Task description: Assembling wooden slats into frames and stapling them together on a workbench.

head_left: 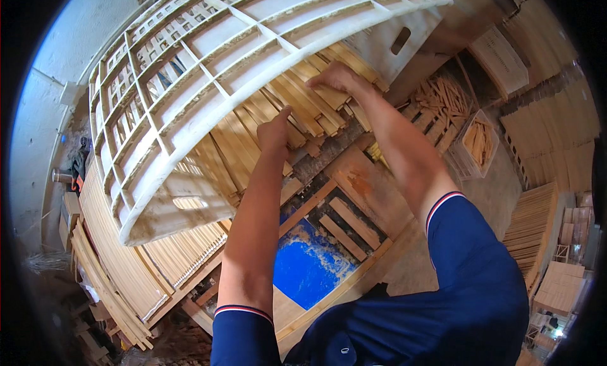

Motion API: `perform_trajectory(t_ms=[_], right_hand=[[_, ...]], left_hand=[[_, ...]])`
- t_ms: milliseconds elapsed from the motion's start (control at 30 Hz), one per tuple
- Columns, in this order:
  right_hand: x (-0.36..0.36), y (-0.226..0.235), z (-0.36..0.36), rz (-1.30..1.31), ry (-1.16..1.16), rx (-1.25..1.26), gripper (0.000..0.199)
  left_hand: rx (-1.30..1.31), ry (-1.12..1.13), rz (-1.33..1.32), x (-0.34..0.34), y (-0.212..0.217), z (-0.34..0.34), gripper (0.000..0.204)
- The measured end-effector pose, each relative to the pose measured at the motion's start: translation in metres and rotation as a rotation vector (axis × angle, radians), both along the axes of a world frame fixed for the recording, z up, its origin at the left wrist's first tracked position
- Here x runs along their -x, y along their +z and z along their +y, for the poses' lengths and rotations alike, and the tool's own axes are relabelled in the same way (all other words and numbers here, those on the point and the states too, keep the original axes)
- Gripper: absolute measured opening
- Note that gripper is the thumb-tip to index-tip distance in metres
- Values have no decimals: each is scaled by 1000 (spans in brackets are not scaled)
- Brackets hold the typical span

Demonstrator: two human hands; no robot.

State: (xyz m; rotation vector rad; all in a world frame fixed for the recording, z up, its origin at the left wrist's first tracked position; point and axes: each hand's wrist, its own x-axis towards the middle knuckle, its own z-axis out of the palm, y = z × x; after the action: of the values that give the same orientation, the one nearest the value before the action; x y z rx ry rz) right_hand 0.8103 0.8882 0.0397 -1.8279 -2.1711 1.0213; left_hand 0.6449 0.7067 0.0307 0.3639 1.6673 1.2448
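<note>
A large white plastic crate with a ribbed outer wall [221, 81] lies tipped on its side, its mouth turned toward me. Inside it are many long, pale wooden slats [250, 129], stacked with uneven ends. My left hand [274, 132] is closed at the slat ends, thumb up, with most of its fingers hidden. Farther right and deeper in, my right hand [334, 78] bends over the slats, its fingers closed on them and partly out of sight. A bunch of slats [300, 107] lies between the two hands.
Below the crate is a worktop with a blue panel [310, 265] dusted with debris and loose wood strips [344, 236]. Stacked slats [139, 239] stand at left. A white bin [474, 145] of wood pieces and a scrap heap [439, 100] sit right, near stacked boards [531, 220].
</note>
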Motion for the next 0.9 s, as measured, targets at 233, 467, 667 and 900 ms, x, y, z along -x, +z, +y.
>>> perform_trajectory(t_ms=[233,467,667,900], right_hand=[[3,19,-30,249,2,138,57],[12,37,-53,494,-42,241,53],[13,39,-73,614,52,196,45],[-2,38,-133,946,-60,515,57]], left_hand=[[-107,36,-114,-5,7,5,48],[-112,-71,-420,-9,8,12,37],[-319,-232,-433,5,1,-2,39],[-541,-74,-564,-19,22,-65,53]])
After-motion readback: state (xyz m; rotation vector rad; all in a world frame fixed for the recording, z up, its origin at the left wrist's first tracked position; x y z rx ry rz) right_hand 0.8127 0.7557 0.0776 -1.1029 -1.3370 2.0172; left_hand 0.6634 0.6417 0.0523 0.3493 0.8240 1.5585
